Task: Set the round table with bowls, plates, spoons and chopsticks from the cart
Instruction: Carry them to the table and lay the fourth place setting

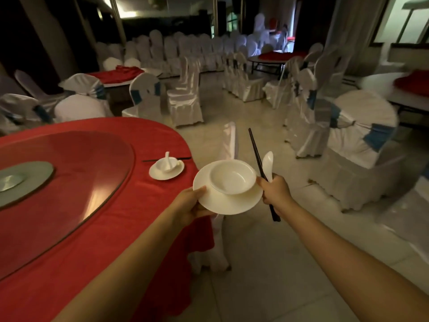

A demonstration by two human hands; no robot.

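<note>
A white plate [228, 201] with a white bowl [232, 176] sitting on it is carried in the air just off the edge of the round table [69, 228], over the tiled floor [267, 263]. The left hand [189, 204] grips the plate's near-left rim, thumb on top and fingers underneath. The right hand [275, 191] is closed in a fist around a pair of dark chopsticks [261, 169] and a white spoon [268, 165] — the chopsticks run through the fist, long ends pointing up and away, short ends poking out below, while the spoon's scoop stands up beside them. That hand sits right against the plate's right edge; whether it touches the rim is hard to tell.

On the table's red cloth, near its far edge, one place is already laid: a small plate [162, 174] carrying a bowl [168, 165] with a spoon [167, 161] resting in it, and chopsticks [162, 159] lying flat just behind. A glass turntable [69, 170] covers the middle of the table.

A white-covered chair [228, 145] stands tucked at the table's edge — partly hidden behind the carried plate. More covered chairs [352, 145] with blue sashes crowd the dim hall.
</note>
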